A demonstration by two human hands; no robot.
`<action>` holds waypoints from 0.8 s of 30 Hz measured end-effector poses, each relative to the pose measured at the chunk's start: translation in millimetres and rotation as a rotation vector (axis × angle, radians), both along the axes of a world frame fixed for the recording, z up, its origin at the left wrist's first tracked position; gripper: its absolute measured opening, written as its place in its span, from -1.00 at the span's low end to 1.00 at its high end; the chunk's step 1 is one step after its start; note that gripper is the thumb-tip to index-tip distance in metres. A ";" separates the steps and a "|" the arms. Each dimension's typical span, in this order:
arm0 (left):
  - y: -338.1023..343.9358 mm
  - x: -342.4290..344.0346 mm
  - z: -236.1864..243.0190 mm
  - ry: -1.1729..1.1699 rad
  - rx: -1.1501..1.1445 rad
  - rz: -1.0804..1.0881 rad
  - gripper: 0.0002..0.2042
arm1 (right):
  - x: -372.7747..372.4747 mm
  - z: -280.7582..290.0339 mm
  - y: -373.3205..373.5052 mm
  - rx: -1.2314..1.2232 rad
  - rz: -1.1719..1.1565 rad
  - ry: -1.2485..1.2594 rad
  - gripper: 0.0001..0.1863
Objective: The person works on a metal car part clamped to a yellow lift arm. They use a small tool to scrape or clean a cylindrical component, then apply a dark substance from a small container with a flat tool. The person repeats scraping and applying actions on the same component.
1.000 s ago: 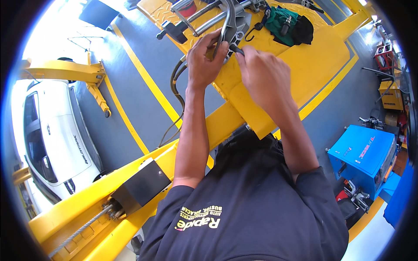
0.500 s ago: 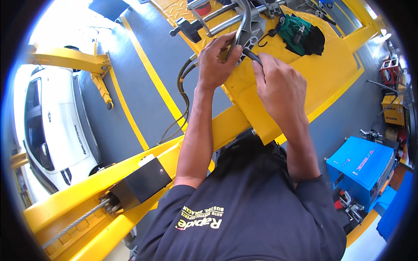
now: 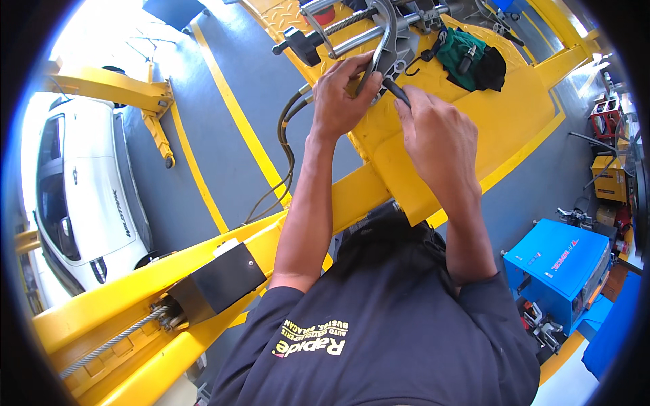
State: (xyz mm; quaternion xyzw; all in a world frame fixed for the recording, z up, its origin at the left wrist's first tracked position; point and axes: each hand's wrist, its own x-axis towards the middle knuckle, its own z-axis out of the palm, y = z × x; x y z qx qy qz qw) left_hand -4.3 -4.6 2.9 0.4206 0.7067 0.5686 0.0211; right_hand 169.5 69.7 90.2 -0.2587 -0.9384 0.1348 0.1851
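The lower end of a curved grey metal bar (image 3: 390,37) is gripped by the left hand (image 3: 342,95), with the thumb laid on its near side and the fingers wrapped behind it. A short black cylindrical rod (image 3: 396,91) is pinched between the thumb and bent fingers of the right hand (image 3: 443,135), which is closed; whether its far tip touches the metal cannot be told.

The bar is seen as part of a grey metal clamp (image 3: 399,57), set over the near-left part of a yellow steel platform with raised tread (image 3: 487,122). The bar is smooth, bowed and shiny; on the clamp one threaded screw (image 3: 350,21), one smooth silver rod (image 3: 355,42) and one black knob (image 3: 302,46) are visible.

On the platform, right of the clamp, one green and black cloth bundle (image 3: 460,51) is laid, with one black hook (image 3: 413,69) beside it. Two dark hoses (image 3: 284,128) are hung at the platform's left. One blue metal cabinet (image 3: 558,254) is placed to the platform's right, and one white vehicle (image 3: 91,189) is parked well to its left.
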 end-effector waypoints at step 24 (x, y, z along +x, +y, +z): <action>4.4 2.4 2.6 -0.012 0.024 -0.009 -0.63 | 3.2 -4.0 7.5 -0.092 0.010 0.124 -0.81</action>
